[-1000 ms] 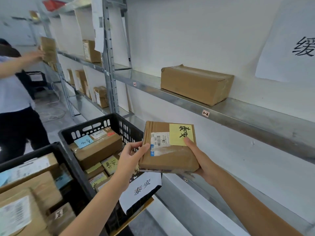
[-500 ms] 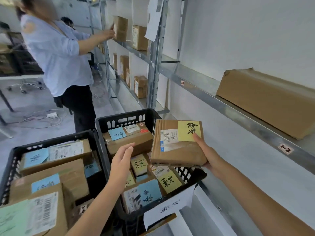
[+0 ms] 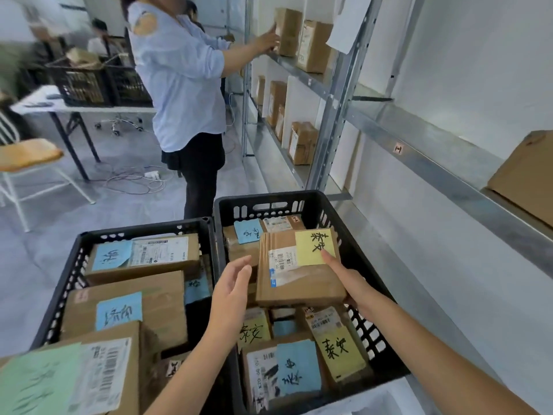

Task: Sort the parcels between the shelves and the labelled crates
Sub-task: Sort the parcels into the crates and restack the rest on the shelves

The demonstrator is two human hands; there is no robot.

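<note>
Holding one cardboard parcel in my right hand: my thumb lies on its top face and the rest of the hand wraps under its near right corner. The parcel hangs over the far right part of the right crate. My left hand is empty, fingers loosely straight, just beside the parcel's left edge and gripping nothing.

Two black plastic crates stand side by side, both packed with cardboard parcels. The held parcel carries one yellow note handwritten 泰安 and one white barcode label whose print is too small to read. Inside the right crate are two more yellow notes, both reading 泰安, one near the right wall and one near the left wall, plus two blue notes whose handwriting I cannot make out. The left crate shows three blue notes and, at its near left corner, one green note, all illegible.

Beyond the crates, another person in a pale blue shirt touches a box on the metal shelf.
</note>
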